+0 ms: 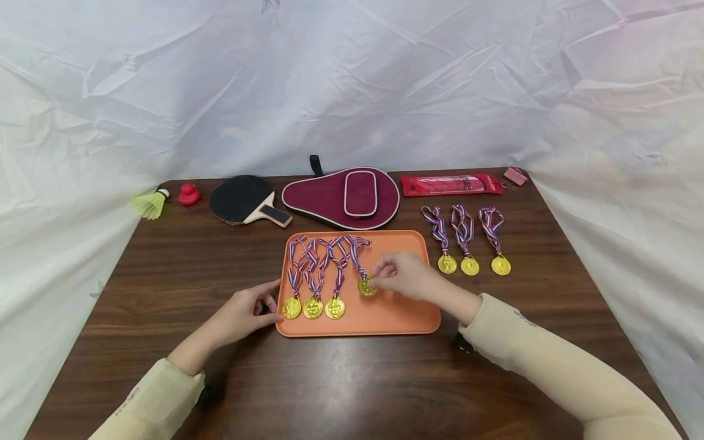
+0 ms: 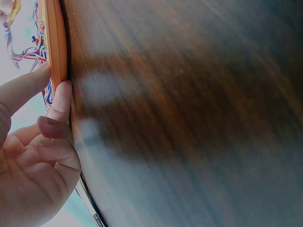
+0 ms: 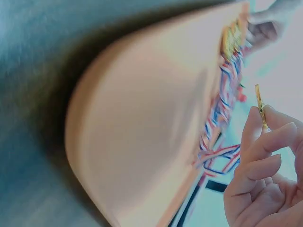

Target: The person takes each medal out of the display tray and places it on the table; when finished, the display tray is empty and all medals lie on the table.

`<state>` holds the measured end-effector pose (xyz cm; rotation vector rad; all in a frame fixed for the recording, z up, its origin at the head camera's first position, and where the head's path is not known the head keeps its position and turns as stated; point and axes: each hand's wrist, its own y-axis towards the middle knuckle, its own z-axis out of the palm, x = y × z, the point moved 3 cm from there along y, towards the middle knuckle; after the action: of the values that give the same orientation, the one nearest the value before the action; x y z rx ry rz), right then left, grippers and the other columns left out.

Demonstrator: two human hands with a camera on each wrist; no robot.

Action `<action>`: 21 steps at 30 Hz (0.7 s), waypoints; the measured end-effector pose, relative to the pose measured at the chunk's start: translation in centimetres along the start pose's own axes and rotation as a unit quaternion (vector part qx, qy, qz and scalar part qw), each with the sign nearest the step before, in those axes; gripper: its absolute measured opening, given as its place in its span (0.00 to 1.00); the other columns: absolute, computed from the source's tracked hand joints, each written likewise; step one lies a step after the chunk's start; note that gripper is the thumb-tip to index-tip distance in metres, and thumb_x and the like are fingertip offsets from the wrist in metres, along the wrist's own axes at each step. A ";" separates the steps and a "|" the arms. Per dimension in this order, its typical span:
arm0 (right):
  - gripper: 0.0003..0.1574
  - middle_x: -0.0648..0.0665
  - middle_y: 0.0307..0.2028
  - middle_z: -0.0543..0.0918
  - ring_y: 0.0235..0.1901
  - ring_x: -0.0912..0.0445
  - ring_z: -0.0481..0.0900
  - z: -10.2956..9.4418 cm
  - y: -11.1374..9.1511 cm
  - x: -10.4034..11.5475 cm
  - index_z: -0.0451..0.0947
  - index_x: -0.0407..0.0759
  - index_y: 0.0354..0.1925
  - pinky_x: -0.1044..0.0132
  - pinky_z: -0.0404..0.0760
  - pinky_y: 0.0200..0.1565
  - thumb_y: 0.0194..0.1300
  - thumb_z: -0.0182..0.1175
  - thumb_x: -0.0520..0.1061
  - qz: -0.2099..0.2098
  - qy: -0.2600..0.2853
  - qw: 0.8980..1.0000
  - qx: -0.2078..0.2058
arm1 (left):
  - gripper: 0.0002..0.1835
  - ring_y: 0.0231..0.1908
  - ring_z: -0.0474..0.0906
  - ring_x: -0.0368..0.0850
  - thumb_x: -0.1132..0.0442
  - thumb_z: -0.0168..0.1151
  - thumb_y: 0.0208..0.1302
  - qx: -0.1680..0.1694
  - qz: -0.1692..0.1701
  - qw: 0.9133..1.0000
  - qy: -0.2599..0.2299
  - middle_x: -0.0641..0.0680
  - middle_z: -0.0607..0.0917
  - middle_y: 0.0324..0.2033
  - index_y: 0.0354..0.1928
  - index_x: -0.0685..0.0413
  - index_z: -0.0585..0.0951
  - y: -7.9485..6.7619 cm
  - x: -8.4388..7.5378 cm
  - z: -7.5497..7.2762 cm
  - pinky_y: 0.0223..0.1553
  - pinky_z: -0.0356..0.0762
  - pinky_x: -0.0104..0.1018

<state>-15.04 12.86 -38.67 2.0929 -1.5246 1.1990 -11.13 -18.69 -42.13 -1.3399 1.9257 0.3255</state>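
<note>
My right hand (image 1: pixel 404 275) pinches a gold medal (image 1: pixel 366 285) by its edge, above the orange tray (image 1: pixel 407 318). In the right wrist view that medal (image 3: pixel 259 100) stands edge-on between thumb and finger. Its striped ribbon (image 1: pixel 354 253) stretches back towards the tray's far edge. Along the tray's left half lie three more gold medals (image 1: pixel 313 308) in a row, ribbons pointing away from me. My left hand (image 1: pixel 242 315) holds the tray's left rim; in the left wrist view one fingertip (image 2: pixel 64 94) presses the outer wall, while other fingers curl inward.
Three ribboned medals (image 1: pixel 470 266) lie right of the tray. Along the back are a shuttlecock (image 1: pixel 151 203), a red rubber duck (image 1: pixel 189 194), a table tennis bat (image 1: pixel 242 200), a maroon bat case (image 1: pixel 330 195), a red packet (image 1: pixel 451 185) and a small pink item (image 1: pixel 515 176). White cloth hangs behind.
</note>
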 end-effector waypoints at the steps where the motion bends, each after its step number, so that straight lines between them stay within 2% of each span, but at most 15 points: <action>1: 0.10 0.52 0.24 0.79 0.24 0.57 0.75 -0.4 -0.1 0.1 0.77 0.50 0.29 0.63 0.72 0.25 0.50 0.67 0.52 -0.008 0.000 1.000 -0.009 | 0.38 0.22 0.68 0.41 0.56 0.67 0.50 0.000 0.000 1.000 -0.001 0.45 0.76 0.26 0.63 0.59 0.63 0.0 0.0 0.0 0.20 0.65 0.30; 8: 0.11 0.54 0.25 0.79 0.27 0.58 0.76 -3.2 -1.3 0.2 0.78 0.52 0.30 0.62 0.72 0.27 0.50 0.66 0.55 -0.035 -0.018 0.998 -0.050 | 0.38 0.21 0.68 0.41 0.56 0.67 0.50 -0.001 0.004 1.000 0.001 0.45 0.76 0.26 0.62 0.59 0.64 0.0 0.0 -0.1 0.20 0.65 0.30; 11: 0.13 0.53 0.26 0.79 0.27 0.57 0.76 -4.4 -2.0 0.0 0.78 0.50 0.31 0.62 0.72 0.26 0.51 0.66 0.55 -0.043 -0.020 0.997 -0.060 | 0.38 0.21 0.68 0.41 0.56 0.67 0.50 -0.001 0.004 1.000 0.002 0.45 0.76 0.26 0.62 0.59 0.64 0.0 0.1 0.0 0.20 0.65 0.30; 19: 0.15 0.49 0.26 0.81 0.20 0.51 0.75 -7.5 -3.8 -0.8 0.77 0.50 0.33 0.60 0.74 0.22 0.51 0.65 0.56 -0.021 0.017 0.997 -0.079 | 0.38 0.21 0.68 0.41 0.56 0.68 0.50 0.000 0.002 1.000 0.000 0.45 0.76 0.26 0.63 0.58 0.64 0.1 0.0 0.0 0.20 0.66 0.30; 21: 0.16 0.49 0.26 0.81 0.18 0.51 0.75 -8.4 -4.3 -1.0 0.77 0.50 0.33 0.60 0.73 0.21 0.51 0.64 0.58 -0.012 0.012 0.996 -0.089 | 0.38 0.21 0.68 0.41 0.56 0.68 0.50 0.000 0.001 1.000 0.000 0.45 0.76 0.26 0.62 0.58 0.64 0.0 0.0 0.0 0.20 0.66 0.30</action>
<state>-15.10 20.65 -33.25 1.9695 -1.5302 1.0360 -11.19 -18.71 -42.13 -1.3378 1.9270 0.3265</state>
